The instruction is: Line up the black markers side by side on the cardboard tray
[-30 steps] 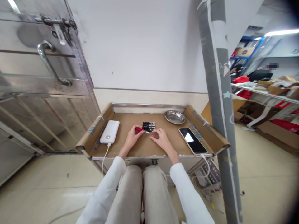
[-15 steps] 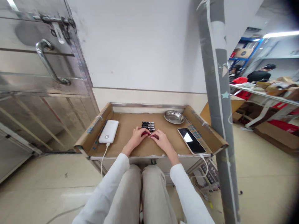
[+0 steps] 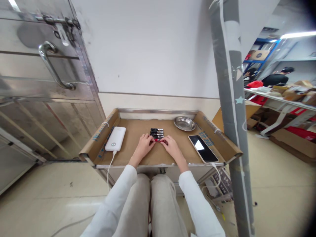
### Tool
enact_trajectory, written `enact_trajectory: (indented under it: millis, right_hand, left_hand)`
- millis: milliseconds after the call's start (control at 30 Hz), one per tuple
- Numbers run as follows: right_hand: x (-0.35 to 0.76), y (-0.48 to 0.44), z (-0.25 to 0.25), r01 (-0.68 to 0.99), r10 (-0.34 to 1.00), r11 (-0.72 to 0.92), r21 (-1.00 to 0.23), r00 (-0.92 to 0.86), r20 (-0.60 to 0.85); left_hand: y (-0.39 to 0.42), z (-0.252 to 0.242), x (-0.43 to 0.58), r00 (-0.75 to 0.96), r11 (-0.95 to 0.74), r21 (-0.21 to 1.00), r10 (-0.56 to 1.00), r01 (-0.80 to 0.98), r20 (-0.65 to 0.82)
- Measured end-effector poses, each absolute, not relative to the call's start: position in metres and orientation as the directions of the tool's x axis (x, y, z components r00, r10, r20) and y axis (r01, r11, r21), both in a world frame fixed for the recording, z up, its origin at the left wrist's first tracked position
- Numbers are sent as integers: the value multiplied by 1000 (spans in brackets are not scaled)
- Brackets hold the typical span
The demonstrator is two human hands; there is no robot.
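A short red pen-like stick lies crosswise at the near side of a row of several slim black pen-like sticks with silvery right ends. Too small in the picture, their exact kind cannot be made out. My left hand pinches the red stick at its left end, with the fingers closed. At the other end, my right hand has its thumb and fingertips closed on it. Both hands rest low over the cardboard-lined tabletop, and the fingertips partly cover the red stick's ends.
A white power bank with a cable lies on the left. To the right are a phone, also cabled, and a round metal dish. Cardboard sides edge the tabletop. A grey wrapped pole stands at the right.
The red stick has come level, parallel to the black ones and close against their near side. My hands have moved slightly apart toward its two ends.
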State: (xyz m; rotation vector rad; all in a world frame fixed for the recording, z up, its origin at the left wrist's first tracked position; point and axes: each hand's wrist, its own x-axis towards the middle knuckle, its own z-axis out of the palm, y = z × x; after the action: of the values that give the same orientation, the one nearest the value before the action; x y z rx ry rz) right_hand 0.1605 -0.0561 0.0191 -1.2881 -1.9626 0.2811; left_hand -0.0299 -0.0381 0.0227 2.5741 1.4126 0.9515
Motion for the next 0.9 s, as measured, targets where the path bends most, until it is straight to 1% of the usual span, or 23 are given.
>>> enact_trajectory:
  millis: [100, 167, 267, 333, 400, 467, 533, 600, 667, 900]
  right_hand:
    - [159, -58, 22, 718, 857, 442, -538, -161, 489]
    - [157, -60, 24, 725, 855, 439, -530, -156, 495]
    - [156, -61, 26, 743, 851, 429, -514, -142, 505]
    - [157, -59, 27, 781, 845, 387, -490, -88, 527]
    - [159, -55, 27, 842, 839, 307, -443, -20, 544]
    - [162, -49, 25, 905, 845, 211, -369, 20, 534]
    - [164, -42, 23, 946, 860, 129, -298, 43, 508]
    - [166, -36, 20, 963, 870, 81, -257, 58, 489]
    - [167, -33, 17, 969, 871, 67, -238, 60, 488]
    - [168, -32, 15, 971, 852, 94, -221, 37, 523]
  left_hand:
    - [-37, 21, -31, 338, -526, 335, 809, 782, 481]
    - [-36, 21, -30, 333, -520, 337, 812, 785, 479]
    - [-36, 23, -30, 295, -502, 330, 806, 799, 513]
    - [-36, 26, -30, 179, -413, 335, 815, 847, 551]
    - [-35, 27, -32, 24, -270, 357, 826, 895, 564]
    - [-33, 27, -33, -109, -130, 382, 832, 915, 544]
    - [-31, 26, -32, -171, -53, 386, 836, 921, 521]
    - [-29, 25, -32, -173, -36, 368, 838, 929, 517]
    - [-25, 24, -31, -154, -47, 352, 839, 935, 522]
    - [-16, 25, -34, -93, -73, 309, 867, 948, 490]
